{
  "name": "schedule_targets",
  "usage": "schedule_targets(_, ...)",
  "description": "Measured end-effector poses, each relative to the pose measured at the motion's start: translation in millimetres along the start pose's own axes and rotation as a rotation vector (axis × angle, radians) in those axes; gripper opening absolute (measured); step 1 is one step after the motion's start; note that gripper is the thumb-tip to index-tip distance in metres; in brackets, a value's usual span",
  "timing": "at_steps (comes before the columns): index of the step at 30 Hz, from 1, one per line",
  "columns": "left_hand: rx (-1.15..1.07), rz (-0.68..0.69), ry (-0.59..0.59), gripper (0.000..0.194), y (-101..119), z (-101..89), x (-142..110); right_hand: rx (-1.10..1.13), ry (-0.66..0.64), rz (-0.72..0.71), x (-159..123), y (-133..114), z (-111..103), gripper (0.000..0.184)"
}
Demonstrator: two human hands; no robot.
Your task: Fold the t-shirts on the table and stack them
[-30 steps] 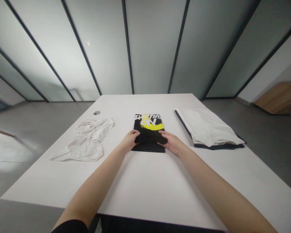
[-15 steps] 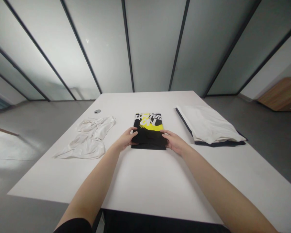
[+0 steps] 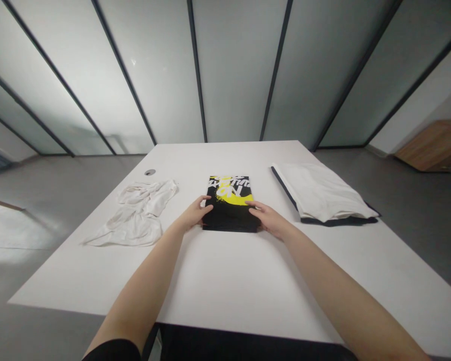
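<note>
A black T-shirt with white lettering and a yellow print lies folded into a neat rectangle on the white table. My left hand holds its left edge, thumb on top and the other fingers along the side. On the opposite edge, my right hand has its thumb and index finger over the top of the cloth. The undersides of both grips are hidden.
A crumpled white garment lies to the left, below a round grey table grommet. On the right is a flat stack of folded white cloth with dark cloth under it. Frosted glass panels stand beyond the table.
The fingers of my right hand have shifted slightly left over the T-shirt's edge. The folded T-shirt stays in nearly the same place, and the view has moved a little.
</note>
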State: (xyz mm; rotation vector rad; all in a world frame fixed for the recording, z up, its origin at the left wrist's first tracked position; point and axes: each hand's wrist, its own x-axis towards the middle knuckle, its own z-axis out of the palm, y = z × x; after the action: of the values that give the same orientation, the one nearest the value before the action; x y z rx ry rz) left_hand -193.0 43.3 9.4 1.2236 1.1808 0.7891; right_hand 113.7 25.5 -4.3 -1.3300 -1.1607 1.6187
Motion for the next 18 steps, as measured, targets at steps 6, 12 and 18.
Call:
schedule_targets(6,0.107,0.003,0.037,0.058,-2.3,1.8,1.9,-0.202,0.046,-0.064,1.0,3.7,3.5,0.041)
schedule_targets(12,0.11,0.007,-0.089,0.077,-7.6,-8.9,5.2,-0.208,-0.032,-0.039,1.9,5.0,-0.1,0.043)
schedule_targets(18,0.441,-0.028,-0.106,0.069,1.8,-14.5,-3.4,-0.398,0.062,-0.217,3.8,4.9,-0.2,0.041)
